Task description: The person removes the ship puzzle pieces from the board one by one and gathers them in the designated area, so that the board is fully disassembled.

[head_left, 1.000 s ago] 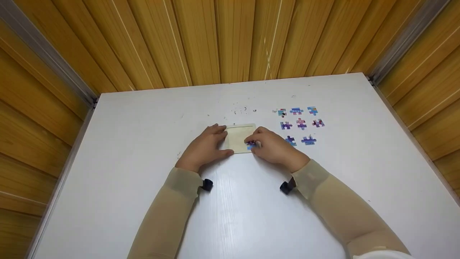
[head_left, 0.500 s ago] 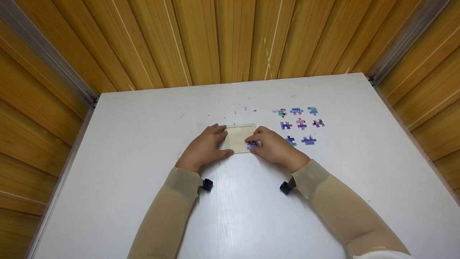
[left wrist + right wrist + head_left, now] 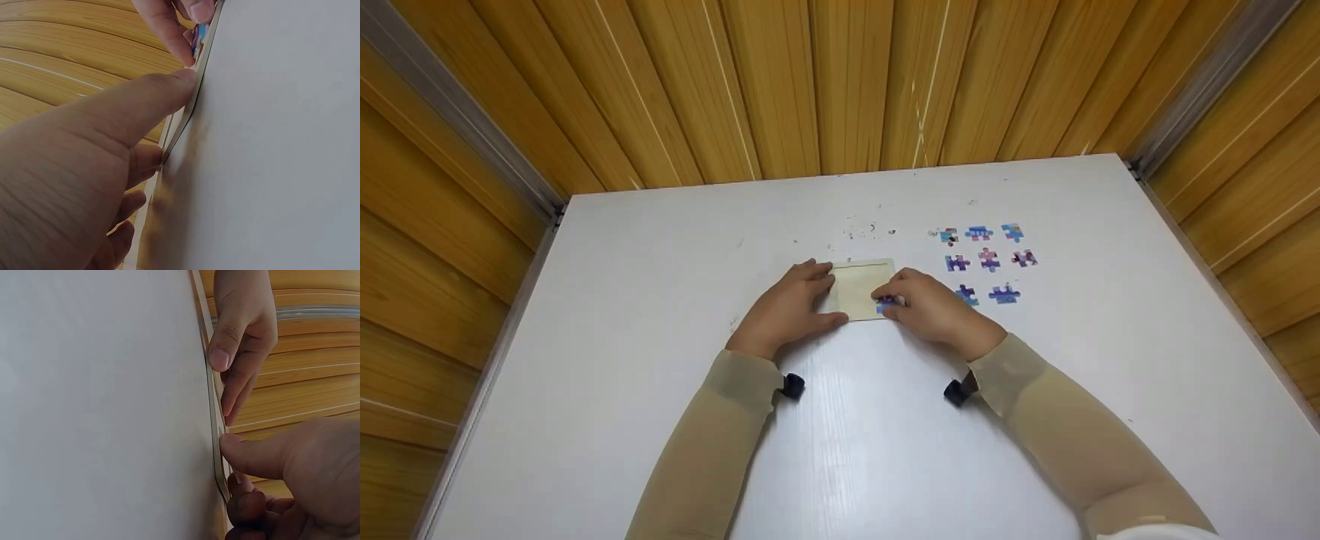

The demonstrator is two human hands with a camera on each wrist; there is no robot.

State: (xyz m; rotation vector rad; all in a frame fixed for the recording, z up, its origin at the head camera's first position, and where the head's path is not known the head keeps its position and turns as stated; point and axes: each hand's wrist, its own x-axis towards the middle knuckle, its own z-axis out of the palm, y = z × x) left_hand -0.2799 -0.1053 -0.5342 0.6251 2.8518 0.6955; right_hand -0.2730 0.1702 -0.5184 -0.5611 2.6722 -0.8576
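A square cream puzzle tray (image 3: 855,289) with a raised rim lies flat on the white table. My left hand (image 3: 795,304) holds its left side, thumb on the near edge and fingers along the left edge. At the tray's near right corner, my right hand (image 3: 930,307) pinches a blue and purple jigsaw piece (image 3: 883,308) with thumb and fingers, low in the tray. That piece (image 3: 201,34) shows partly between the right fingers in the left wrist view. In the right wrist view, the right thumb sits at the tray's rim (image 3: 215,422) and the piece is mostly hidden.
Several loose jigsaw pieces (image 3: 988,259) lie in three rows to the right of the tray, one partly behind the right hand. Small dark specks mark the table (image 3: 840,450) beyond the tray. Wood-look panel walls (image 3: 847,90) stand around the table's back and sides.
The right fingers shift only slightly over the jigsaw piece at the tray's near right corner. The left hand and the tray stay in place.
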